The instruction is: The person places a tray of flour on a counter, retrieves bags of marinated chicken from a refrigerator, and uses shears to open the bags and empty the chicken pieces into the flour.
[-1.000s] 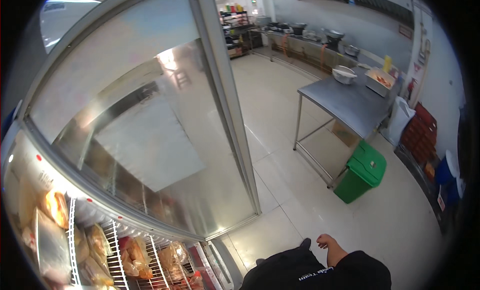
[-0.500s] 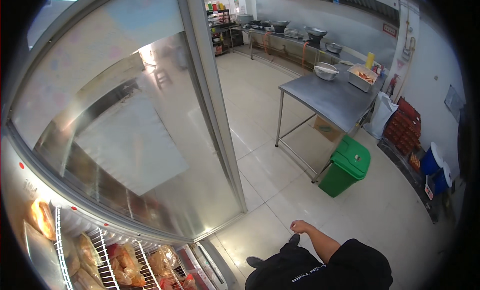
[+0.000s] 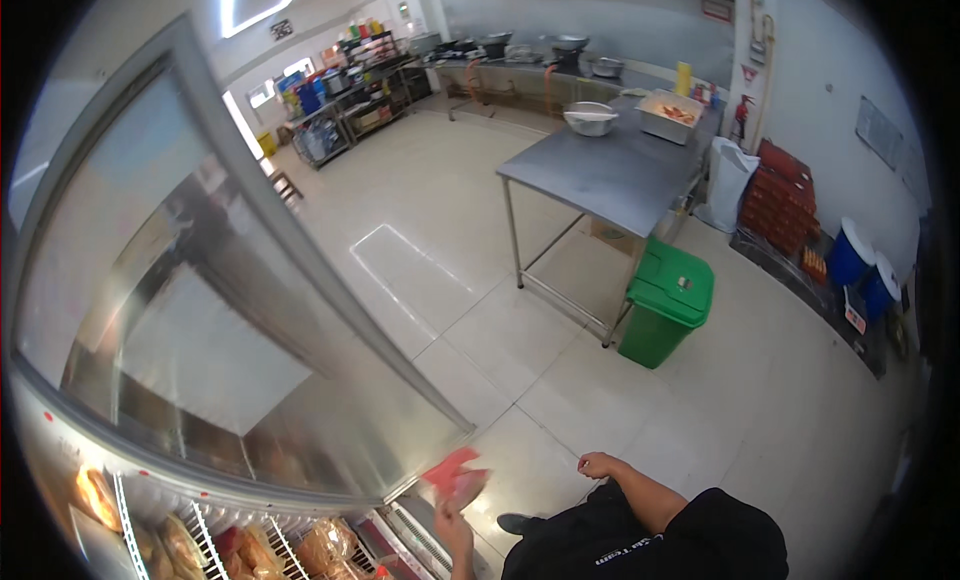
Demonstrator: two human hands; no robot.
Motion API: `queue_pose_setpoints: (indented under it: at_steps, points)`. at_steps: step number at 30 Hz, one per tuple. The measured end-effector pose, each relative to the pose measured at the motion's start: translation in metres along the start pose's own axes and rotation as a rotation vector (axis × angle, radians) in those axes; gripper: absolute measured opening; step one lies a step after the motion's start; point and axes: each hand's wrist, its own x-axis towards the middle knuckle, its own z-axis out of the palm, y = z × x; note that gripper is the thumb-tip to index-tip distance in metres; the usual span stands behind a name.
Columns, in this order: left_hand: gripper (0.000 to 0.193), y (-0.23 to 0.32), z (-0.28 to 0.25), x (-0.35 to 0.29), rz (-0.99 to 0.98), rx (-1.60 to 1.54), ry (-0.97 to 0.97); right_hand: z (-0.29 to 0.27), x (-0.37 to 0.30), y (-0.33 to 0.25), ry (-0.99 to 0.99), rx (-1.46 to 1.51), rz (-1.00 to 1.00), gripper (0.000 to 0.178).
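Note:
My left hand (image 3: 453,528) is raised at the lower middle, beside the fridge shelves. Its fingers are closed on a red and clear plastic bag (image 3: 458,480), smeared a little by motion; what the bag contains I cannot make out. Away from the shelves, my right hand (image 3: 597,466) hangs in front of my dark shirt, fingers curled in, with nothing seen in it. To the left stands the open glass fridge door (image 3: 290,310) in its metal frame. White wire racks (image 3: 205,525) below it hold several clear-bagged foods (image 3: 325,545).
A steel table (image 3: 590,175) carries a metal bowl (image 3: 590,120) and a rectangular pan (image 3: 670,118) of food. A green lidded bin (image 3: 665,300) stands by its near leg. Red egg trays (image 3: 778,195) and blue tubs (image 3: 850,250) line the right wall.
My left hand has come into view with the red and clear plastic bag in it. The view has shifted, showing more of the far shelves. My right hand stays curled.

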Motion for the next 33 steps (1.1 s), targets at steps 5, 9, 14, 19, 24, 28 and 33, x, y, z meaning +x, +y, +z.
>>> queue_pose_setpoints:
  at_steps: [5, 9, 14, 19, 24, 28, 33]
  points:
    - [0.026, 0.086, 0.135, -0.015, 0.287, 0.089, -0.614, -0.059, -0.046, 0.015, -0.017, 0.400, 0.049, 0.038]
    - [0.029, 0.171, 0.242, -0.061, 0.302, -0.051, -1.104, -0.110, -0.112, 0.054, 0.019, 1.245, 0.055, 0.044]
    - [0.036, 0.233, 0.388, -0.139, -0.030, -0.257, -1.749, -0.160, -0.170, 0.166, -0.157, 1.401, -0.510, 0.047]
    - [0.042, 0.257, 0.494, -0.223, -0.439, -0.417, -2.194, -0.188, -0.244, 0.211, 0.171, 1.582, -0.655, 0.048]
    - [0.044, 0.263, 0.580, -0.309, -0.440, -0.213, -2.519, -0.189, -0.310, 0.247, 0.539, 1.507, -0.620, 0.049]
    - [0.053, 0.256, 0.637, -0.380, -0.204, -0.099, -2.567, -0.182, -0.322, 0.264, 0.428, 2.360, -1.138, 0.055]
    - [0.055, 0.161, 0.731, -0.373, 0.233, 0.413, -2.367, -0.192, -0.339, 0.338, 0.888, 2.475, -1.381, 0.058]
